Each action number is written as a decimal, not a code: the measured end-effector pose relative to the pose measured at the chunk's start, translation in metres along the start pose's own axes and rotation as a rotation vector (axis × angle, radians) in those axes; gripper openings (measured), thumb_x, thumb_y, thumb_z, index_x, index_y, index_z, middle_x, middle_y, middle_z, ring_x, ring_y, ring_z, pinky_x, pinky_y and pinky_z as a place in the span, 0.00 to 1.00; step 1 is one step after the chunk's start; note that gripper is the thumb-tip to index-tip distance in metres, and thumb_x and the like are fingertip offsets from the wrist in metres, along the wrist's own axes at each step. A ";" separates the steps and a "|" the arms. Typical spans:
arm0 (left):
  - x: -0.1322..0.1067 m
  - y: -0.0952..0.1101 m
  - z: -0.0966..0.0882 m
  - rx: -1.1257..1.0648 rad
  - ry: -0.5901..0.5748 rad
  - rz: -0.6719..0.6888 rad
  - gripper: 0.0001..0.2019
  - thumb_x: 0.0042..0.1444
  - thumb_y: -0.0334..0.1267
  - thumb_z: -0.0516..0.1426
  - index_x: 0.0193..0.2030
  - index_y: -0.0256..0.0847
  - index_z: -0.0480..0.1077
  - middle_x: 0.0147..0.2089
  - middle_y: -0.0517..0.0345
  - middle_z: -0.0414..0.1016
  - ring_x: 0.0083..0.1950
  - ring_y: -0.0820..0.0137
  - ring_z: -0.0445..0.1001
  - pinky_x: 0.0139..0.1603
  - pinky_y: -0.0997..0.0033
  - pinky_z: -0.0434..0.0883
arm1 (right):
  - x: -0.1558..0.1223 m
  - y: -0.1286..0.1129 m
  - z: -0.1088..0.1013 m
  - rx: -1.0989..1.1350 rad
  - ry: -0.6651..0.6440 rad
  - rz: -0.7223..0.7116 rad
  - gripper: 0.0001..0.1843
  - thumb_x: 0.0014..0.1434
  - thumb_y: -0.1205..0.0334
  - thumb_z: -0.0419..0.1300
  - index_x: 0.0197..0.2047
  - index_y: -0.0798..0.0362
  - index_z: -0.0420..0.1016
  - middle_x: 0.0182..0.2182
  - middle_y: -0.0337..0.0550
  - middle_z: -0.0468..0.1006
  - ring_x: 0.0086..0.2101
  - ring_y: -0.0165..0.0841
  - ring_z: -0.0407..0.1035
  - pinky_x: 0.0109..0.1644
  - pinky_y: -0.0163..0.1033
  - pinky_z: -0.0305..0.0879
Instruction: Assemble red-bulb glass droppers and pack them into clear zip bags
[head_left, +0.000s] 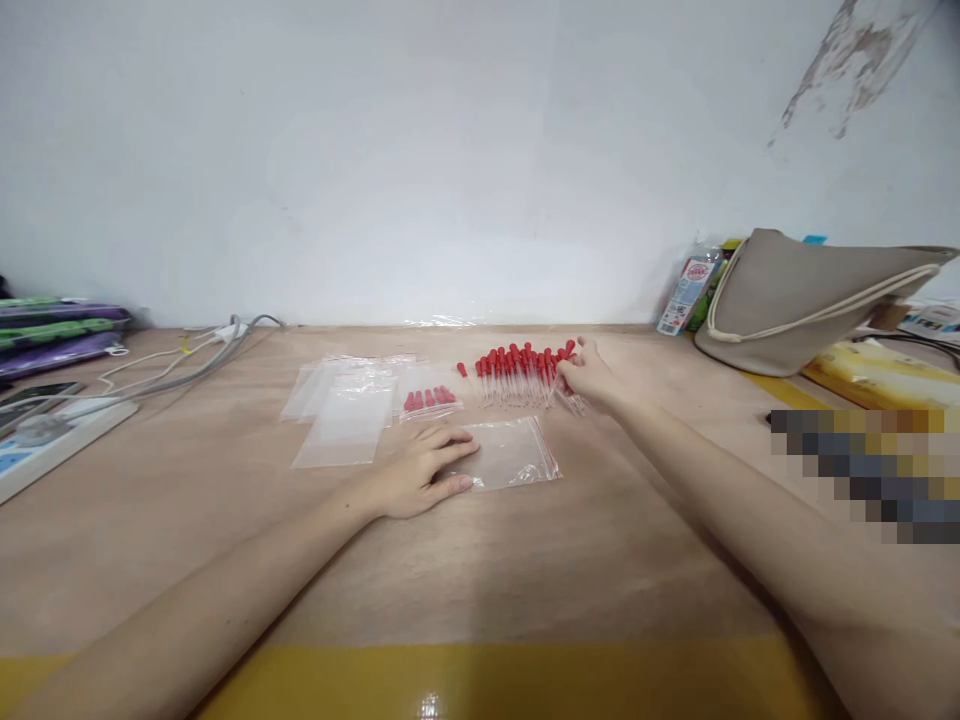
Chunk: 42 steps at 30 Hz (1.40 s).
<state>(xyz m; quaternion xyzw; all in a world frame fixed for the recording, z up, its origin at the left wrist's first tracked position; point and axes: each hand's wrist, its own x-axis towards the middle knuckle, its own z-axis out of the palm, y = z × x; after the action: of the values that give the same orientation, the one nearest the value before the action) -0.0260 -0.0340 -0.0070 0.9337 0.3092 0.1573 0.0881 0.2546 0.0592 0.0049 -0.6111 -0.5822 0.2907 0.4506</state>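
My left hand (421,470) lies flat on the wooden table, fingers stretched out, its fingertips on the left edge of an empty clear zip bag (514,452). My right hand (587,375) reaches to the right end of a row of red-capped glass droppers (517,372), fingers curled around a few of them. A filled bag holding red-capped droppers (429,400) lies behind my left hand. A loose pile of empty clear bags (341,408) sits to its left.
A beige handbag (795,295) rests at the back right, with packets beside it. A white power strip (45,440) and grey cables (202,350) lie at the left, near folded purple-and-green items (52,330). Yellow tape (487,680) edges the table's front.
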 end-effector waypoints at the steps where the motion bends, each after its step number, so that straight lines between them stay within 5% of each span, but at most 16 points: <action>1: 0.000 0.000 0.000 -0.002 0.002 0.002 0.21 0.58 0.46 0.49 0.57 0.44 0.60 0.55 0.51 0.62 0.56 0.61 0.59 0.57 0.56 0.58 | -0.011 0.003 -0.001 0.058 -0.036 -0.007 0.35 0.47 0.69 0.52 0.58 0.56 0.42 0.17 0.31 0.65 0.18 0.29 0.64 0.21 0.33 0.62; 6: 0.001 0.001 0.000 -0.018 -0.011 -0.006 0.21 0.58 0.46 0.49 0.57 0.44 0.59 0.55 0.51 0.61 0.56 0.61 0.59 0.57 0.56 0.58 | -0.059 0.014 0.004 0.312 -0.055 0.058 0.38 0.48 0.69 0.53 0.57 0.50 0.35 0.18 0.28 0.64 0.17 0.28 0.66 0.21 0.34 0.66; 12: 0.000 -0.001 0.001 0.004 -0.017 -0.028 0.22 0.58 0.47 0.49 0.58 0.45 0.58 0.57 0.52 0.59 0.58 0.61 0.57 0.58 0.56 0.57 | -0.084 0.015 0.009 0.620 -0.102 0.222 0.18 0.50 0.68 0.55 0.41 0.48 0.52 0.24 0.33 0.69 0.25 0.28 0.71 0.33 0.37 0.70; 19: 0.000 -0.002 0.003 0.079 0.009 -0.032 0.23 0.57 0.49 0.48 0.59 0.45 0.55 0.58 0.53 0.61 0.60 0.60 0.56 0.62 0.50 0.46 | -0.081 0.030 -0.014 0.277 -0.330 -0.006 0.16 0.40 0.56 0.65 0.31 0.55 0.68 0.22 0.36 0.71 0.23 0.25 0.65 0.27 0.33 0.63; 25: 0.000 -0.001 0.002 0.083 0.000 -0.042 0.23 0.58 0.49 0.48 0.59 0.45 0.54 0.58 0.54 0.61 0.59 0.61 0.57 0.62 0.50 0.43 | -0.084 0.022 -0.006 0.078 -0.410 -0.221 0.13 0.40 0.57 0.65 0.29 0.56 0.74 0.17 0.34 0.67 0.19 0.23 0.58 0.22 0.31 0.55; 31: 0.002 0.001 0.001 0.072 0.004 -0.035 0.22 0.58 0.48 0.48 0.58 0.48 0.55 0.57 0.56 0.61 0.58 0.62 0.59 0.62 0.50 0.44 | -0.088 0.015 0.010 0.208 -0.477 -0.177 0.14 0.40 0.59 0.64 0.31 0.57 0.74 0.20 0.36 0.72 0.20 0.24 0.62 0.23 0.31 0.59; 37: 0.002 0.001 0.001 0.066 0.005 -0.020 0.22 0.58 0.48 0.48 0.59 0.47 0.55 0.58 0.55 0.61 0.59 0.63 0.58 0.63 0.51 0.42 | -0.092 0.018 0.009 0.260 -0.556 -0.159 0.23 0.41 0.60 0.64 0.43 0.55 0.71 0.33 0.43 0.78 0.29 0.30 0.70 0.34 0.37 0.66; 42: 0.001 0.000 0.002 0.025 -0.002 -0.039 0.22 0.58 0.48 0.48 0.58 0.45 0.55 0.58 0.54 0.61 0.59 0.63 0.58 0.62 0.50 0.43 | -0.090 0.014 0.003 0.144 -0.496 -0.162 0.16 0.49 0.53 0.58 0.38 0.55 0.72 0.33 0.44 0.77 0.31 0.33 0.70 0.35 0.37 0.64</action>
<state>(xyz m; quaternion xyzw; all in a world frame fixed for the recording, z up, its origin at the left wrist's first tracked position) -0.0240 -0.0335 -0.0090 0.9287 0.3292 0.1510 0.0798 0.2445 -0.0264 -0.0236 -0.4391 -0.6995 0.4353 0.3584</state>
